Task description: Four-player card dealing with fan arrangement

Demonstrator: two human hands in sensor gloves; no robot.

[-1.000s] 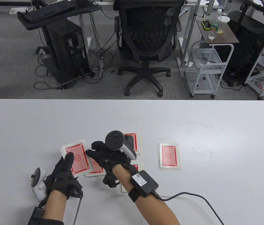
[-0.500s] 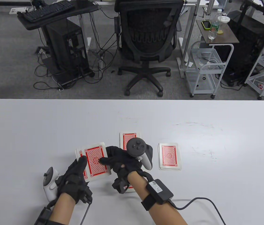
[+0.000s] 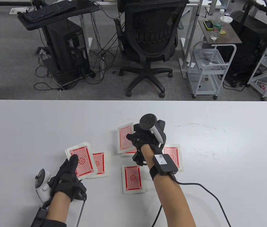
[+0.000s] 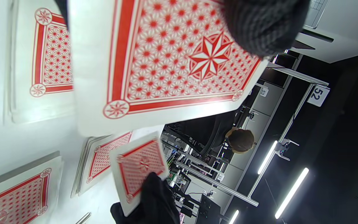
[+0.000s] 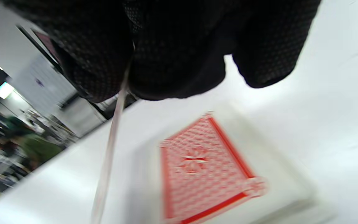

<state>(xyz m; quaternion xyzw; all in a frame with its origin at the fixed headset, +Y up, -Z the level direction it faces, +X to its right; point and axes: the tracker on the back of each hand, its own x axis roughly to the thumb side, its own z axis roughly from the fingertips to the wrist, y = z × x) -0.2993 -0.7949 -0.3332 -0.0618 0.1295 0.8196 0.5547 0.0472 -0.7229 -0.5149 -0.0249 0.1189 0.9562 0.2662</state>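
I sit at a white table [image 3: 53,123] on a grey carpet floor [image 3: 10,71]. Across from me stands a black mesh office chair [image 3: 149,45]. To its left a computer tower [image 3: 68,49] sits under a desk with a keyboard [image 3: 49,9], cables trailing. To the right are a white wire cart [image 3: 206,71] and a small brown side table [image 3: 221,33] with a bottle [image 3: 216,26]. Long ceiling lights [image 4: 291,193] glow overhead.
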